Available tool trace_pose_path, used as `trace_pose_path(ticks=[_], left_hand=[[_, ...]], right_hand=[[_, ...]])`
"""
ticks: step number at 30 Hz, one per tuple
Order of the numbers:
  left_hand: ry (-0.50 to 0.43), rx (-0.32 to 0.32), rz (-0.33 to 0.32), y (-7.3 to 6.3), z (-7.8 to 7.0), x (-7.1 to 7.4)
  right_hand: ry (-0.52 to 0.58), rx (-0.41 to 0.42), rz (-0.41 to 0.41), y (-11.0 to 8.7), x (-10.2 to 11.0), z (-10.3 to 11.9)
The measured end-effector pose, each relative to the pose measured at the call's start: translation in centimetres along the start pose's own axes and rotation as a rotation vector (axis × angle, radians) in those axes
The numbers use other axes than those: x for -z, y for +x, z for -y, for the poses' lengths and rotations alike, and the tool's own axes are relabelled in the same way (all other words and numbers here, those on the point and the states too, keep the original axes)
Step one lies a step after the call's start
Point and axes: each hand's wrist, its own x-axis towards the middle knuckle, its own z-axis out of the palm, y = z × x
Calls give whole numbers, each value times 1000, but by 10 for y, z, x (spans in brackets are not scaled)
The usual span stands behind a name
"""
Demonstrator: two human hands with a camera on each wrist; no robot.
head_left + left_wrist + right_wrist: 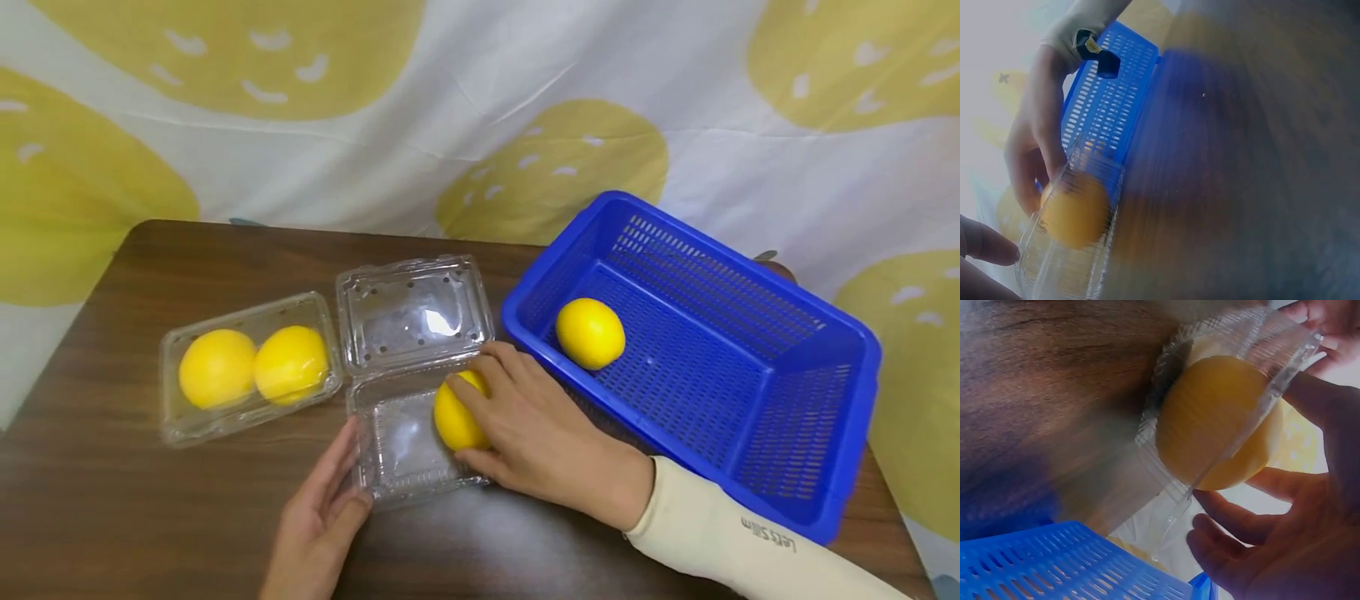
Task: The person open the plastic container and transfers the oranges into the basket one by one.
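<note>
A smooth, round yellow fruit (459,412) is at the right end of a clear plastic clamshell box (405,442), down inside its base. My right hand (536,417) curls over this fruit, thumb on the near side and fingers on the far side. In the right wrist view the fruit (1216,422) shows through the ribbed clear wall. My left hand (322,508) holds the box by its near left corner, thumb at the front and fingers along the left side. The lid (412,312) lies folded back, away from me.
Left of the box, a closed clear box (251,417) contains two yellow fruits (217,369). To the right, a blue perforated basket (697,242) has one yellow fruit (590,333) at its left end. Behind the brown table (187,517) hangs a printed cloth (480,75).
</note>
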Motion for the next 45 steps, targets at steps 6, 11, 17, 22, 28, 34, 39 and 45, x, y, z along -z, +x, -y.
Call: trace_pose_path(ticks=[6,11,17,22,28,34,39,45], left_hand=[[9,26,0,0,-3,-2],[5,35,4,0,-4,-3],[24,23,2,0,-4,-4],[28,42,-2,0,-5,-6],[42,41,-6,0,-5,-7],[59,33,-8,0,-5,-7],[65,56,-7,1,-6,-7],[65,75,-11,1,-7,-6]], right_hand=[[-6,-40,35,0,3,-1],[14,-54,48,0,3,0],[51,-51,53,0,1,2],[59,-48,35,-1,-1,2],[68,-55,15,-2,-4,2],[76,-55,-12,-2,-2,3],[77,-59,-21,-3,4,4],[81,-51,-37,-4,12,5]])
